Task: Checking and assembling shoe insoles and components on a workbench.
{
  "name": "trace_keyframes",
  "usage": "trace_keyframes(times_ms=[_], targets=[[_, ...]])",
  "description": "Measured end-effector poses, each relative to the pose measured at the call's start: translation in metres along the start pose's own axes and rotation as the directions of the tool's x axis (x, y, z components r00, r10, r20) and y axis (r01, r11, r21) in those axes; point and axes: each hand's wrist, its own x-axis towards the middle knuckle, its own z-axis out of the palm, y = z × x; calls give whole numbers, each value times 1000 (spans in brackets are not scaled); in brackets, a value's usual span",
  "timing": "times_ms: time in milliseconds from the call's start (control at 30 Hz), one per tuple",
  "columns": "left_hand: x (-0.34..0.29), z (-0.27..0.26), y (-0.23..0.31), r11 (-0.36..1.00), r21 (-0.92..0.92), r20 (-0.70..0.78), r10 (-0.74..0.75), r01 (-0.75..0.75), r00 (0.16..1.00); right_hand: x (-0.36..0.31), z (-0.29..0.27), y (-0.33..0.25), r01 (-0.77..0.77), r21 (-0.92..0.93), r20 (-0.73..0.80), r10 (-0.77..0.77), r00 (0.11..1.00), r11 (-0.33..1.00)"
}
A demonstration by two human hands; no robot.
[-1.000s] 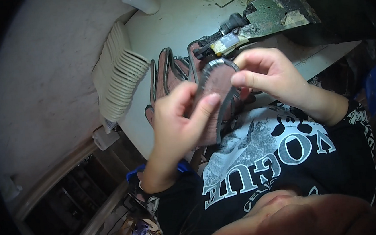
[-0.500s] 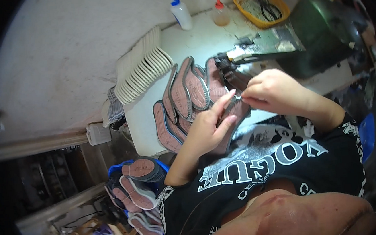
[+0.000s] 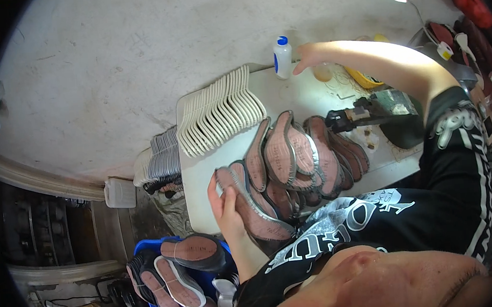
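Note:
My left hand (image 3: 228, 212) grips the left end of a pink shoe sole with a dark rim (image 3: 255, 207), thumb on its face and fingers at its outer edge. Beside it, several similar pink soles (image 3: 281, 156) lie overlapped in a pile on the white table. At the far edge of the table my right hand (image 3: 306, 59) reaches out with fingers apart. It is nearest to a white bottle with a blue cap (image 3: 283, 63), apparently not holding it. A squat bottle of amber liquid (image 3: 323, 74) is partly hidden under my right forearm.
A long row of cream soles (image 3: 219, 118) stands at the table's far left, with a grey stack (image 3: 165, 155) beyond it. A machine arm (image 3: 365, 114) juts in from the right. My forearm partly covers a yellow basket (image 3: 362, 79). A blue bin (image 3: 225, 263) of soles stands lower left.
My hands have parted from a piece they held together near the machine. The left moved left onto a sole, the right stretched to the far edge. The view has shifted too.

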Motion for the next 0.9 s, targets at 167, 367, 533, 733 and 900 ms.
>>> trace_keyframes(times_ms=[167,367,533,733,900], targets=[[24,-52,-6,987,-122,-206,-124,100,971,121,63,26,22,274,-303,64,951,962],[49,-61,-8,947,-287,-72,-168,141,983,129,83,-11,271,316,-564,-50,824,909],[57,-52,-33,1000,-17,40,-7,8,999,14,50,-93,518,253,-497,-350,794,817],[28,4,-5,966,249,120,35,-64,992,-100,51,-149,616,-167,-312,-634,708,770],[1,18,-32,982,186,135,17,-42,991,-138,77,-140,543,-476,-315,-710,630,692]])
